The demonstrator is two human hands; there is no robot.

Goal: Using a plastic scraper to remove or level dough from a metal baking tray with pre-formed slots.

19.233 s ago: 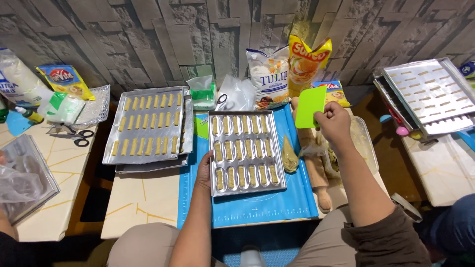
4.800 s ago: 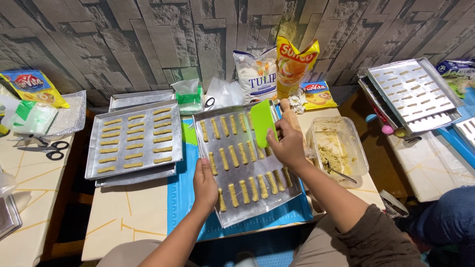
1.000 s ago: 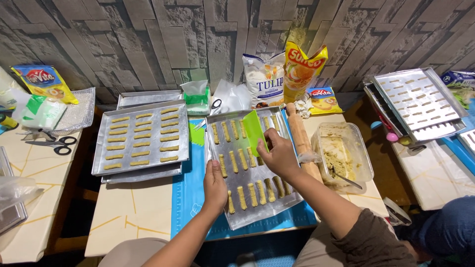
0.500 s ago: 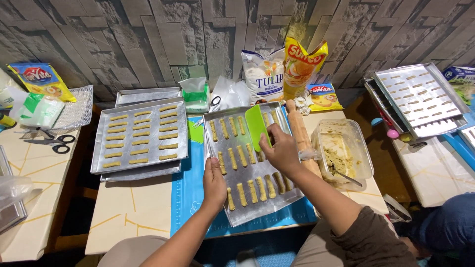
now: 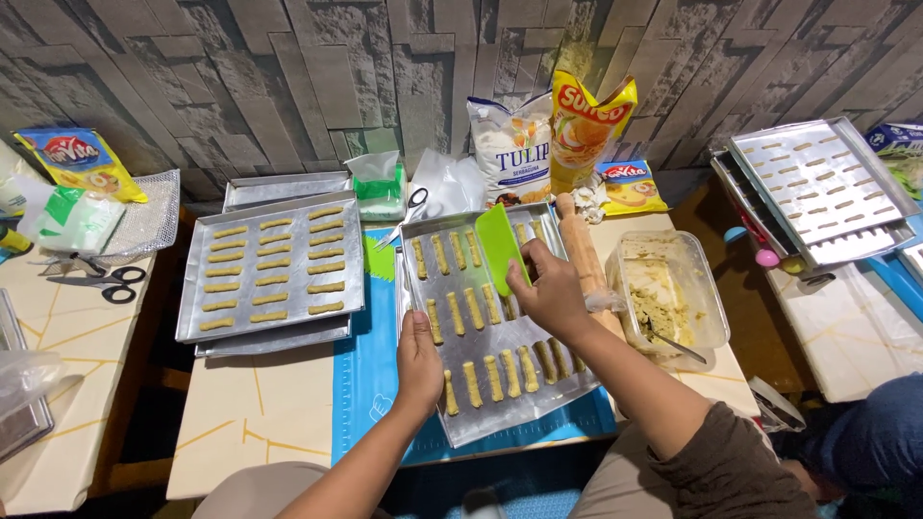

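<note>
Baking tray [image 5: 452,404] | left hand [image 5: 419,360] grips edge | right hand [image 5: 550,293] pinches green scraper [image 5: 501,245] above

Left hand [image 5: 419,358]: bare, forearm uncovered, no ring or watch.
Right hand [image 5: 553,293]: bare; olive-brown sleeve [image 5: 716,466] pushed up the arm.

Bare tabletop [image 5: 260,408] free front-left, rolling pin [image 5: 584,252] – plastic tub [image 5: 711,317] crowd the right tray's [image 5: 500,408] side
</note>
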